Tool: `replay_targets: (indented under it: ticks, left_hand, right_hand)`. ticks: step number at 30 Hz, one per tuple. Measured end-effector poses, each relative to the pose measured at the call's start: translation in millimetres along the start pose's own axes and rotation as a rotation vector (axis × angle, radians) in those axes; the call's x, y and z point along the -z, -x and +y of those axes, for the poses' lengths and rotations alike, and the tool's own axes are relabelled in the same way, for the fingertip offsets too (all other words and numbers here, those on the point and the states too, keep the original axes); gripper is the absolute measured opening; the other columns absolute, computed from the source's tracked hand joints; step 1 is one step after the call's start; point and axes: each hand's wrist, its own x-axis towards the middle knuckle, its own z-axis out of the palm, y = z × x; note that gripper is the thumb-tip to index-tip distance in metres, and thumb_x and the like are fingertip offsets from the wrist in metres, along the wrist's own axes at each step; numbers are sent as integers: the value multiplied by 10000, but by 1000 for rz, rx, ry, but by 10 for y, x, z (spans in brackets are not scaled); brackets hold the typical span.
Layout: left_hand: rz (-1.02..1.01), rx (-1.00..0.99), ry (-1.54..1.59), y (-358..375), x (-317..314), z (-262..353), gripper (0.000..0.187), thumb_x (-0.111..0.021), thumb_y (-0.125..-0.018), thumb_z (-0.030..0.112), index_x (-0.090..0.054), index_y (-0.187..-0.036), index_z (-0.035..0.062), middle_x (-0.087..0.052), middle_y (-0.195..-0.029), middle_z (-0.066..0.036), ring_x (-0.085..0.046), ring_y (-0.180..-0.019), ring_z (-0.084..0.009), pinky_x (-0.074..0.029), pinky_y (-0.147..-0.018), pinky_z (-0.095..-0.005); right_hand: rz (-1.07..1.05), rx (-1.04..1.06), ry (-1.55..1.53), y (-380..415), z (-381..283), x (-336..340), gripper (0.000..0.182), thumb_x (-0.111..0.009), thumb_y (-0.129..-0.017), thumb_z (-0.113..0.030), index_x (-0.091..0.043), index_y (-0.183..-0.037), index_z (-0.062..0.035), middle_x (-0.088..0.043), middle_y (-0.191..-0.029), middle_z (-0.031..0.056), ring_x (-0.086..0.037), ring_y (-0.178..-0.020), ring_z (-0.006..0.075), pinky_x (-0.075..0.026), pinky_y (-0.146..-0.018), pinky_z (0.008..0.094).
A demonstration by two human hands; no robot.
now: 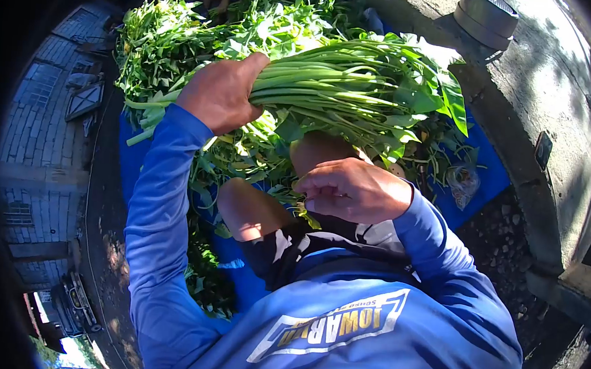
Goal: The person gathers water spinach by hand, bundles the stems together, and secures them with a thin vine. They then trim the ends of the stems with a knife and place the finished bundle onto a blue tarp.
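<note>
My left hand is wrapped round the stems of a thick bunch of long-stemmed leafy greens. The bunch lies sideways in the air, its broad leaves toward the right and the cut stem ends sticking out to the left of my fist. Lower down, close to my knees, my right hand is closed with the fingers curled in. Whatever it may pinch is too small or hidden to make out. A yellowish leaf shows just under its fingertips.
Heaps of loose greens cover a blue tarp in front of me. A clear plastic bag lies at the tarp's right. Beyond it runs a concrete ledge with a round metal container on it. Another person's limb shows at the top.
</note>
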Motion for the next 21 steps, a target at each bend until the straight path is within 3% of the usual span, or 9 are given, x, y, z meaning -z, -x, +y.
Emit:
replay_targets:
  ticks: [2, 7, 8, 9, 13, 18, 19, 20, 21]
  left_hand:
    - [112, -106, -7, 128, -231, 114, 565, -849, -755, 148, -572, -1240, 62, -731, -993, -190, -711, -934, -427, -562, -791, -535]
    - [559, -205, -54, 540, -937, 209, 529, -825, -773, 151, -607, -1251, 83, -715, -1030, -131, -705, -911, -357, -563, -776, -488]
    - [592, -167, -88, 658, -1062, 200, 510, -817, -786, 162, -611, -1247, 87, -711, -1034, -126, -701, -910, -348, -560, -779, -484]
    - [610, -125, -116, 803, -1203, 190, 491, -809, -799, 174, -615, -1242, 91, -708, -1038, -120, -696, -909, -339, -557, -781, -479]
    - [550, 31, -147, 1454, -1805, 334, 419, -779, -851, 220, -631, -1226, 108, -694, -1054, -98, -678, -907, -303, -545, -790, -462]
    - [512, 115, -238, 1817, -2428, 523, 416, -745, -919, 246, -624, -1294, 114, -696, -1102, -67, -673, -1009, -289, -540, -902, -463]
    - [605, 390, 184, 1797, -2456, 667, 398, -722, -968, 275, -628, -1328, 137, -685, -1147, -70, -667, -1048, -279, -511, -989, -458]
    - [481, 545, 268, 1862, -2374, 801, 400, -713, -987, 281, -623, -1349, 138, -660, -1209, -89, -645, -1113, -275, -472, -1061, -464]
    - [434, 516, 164, 1935, -2391, 875, 408, -707, -990, 270, -617, -1361, 127, -645, -1236, -103, -632, -1149, -279, -460, -1082, -472]
  right_hand:
    - [3, -6, -91, -44, -308, 169, 284, -733, -967, -165, -718, -1212, -22, -706, -953, 126, -698, -818, 247, -575, -751, 364]
    - [480, 468, 13, -663, -686, 112, 253, -746, -953, -172, -700, -1130, 4, -699, -937, 136, -701, -829, 295, -567, -749, 401]
    - [528, 397, 139, -734, -741, 75, 254, -745, -948, -178, -692, -1107, 14, -691, -923, 148, -702, -835, 319, -566, -745, 426]
    - [601, 336, 292, -840, -665, -13, 291, -734, -914, -290, -682, -886, -5, -658, -826, 161, -682, -806, 374, -538, -711, 508]
    - [478, 97, 645, -820, -33, -519, 417, -673, -977, -406, -647, -769, -45, -644, -758, 137, -667, -777, 356, -528, -687, 493]
    - [298, 40, 579, -493, 596, -1097, 300, -654, -1006, -343, -695, -959, -50, -650, -842, 111, -639, -815, 341, -505, -771, 457]
    - [284, 45, 564, -435, 596, -1115, 281, -666, -1001, -313, -697, -1033, -36, -666, -909, 127, -648, -871, 352, -513, -806, 461]
    - [271, 54, 555, -397, 590, -1108, 286, -678, -995, -284, -700, -1108, -22, -682, -976, 143, -657, -927, 362, -520, -841, 464]
    - [238, 82, 542, -377, 572, -1103, 283, -696, -968, -260, -687, -1107, -14, -666, -1012, 144, -649, -951, 354, -518, -864, 465]
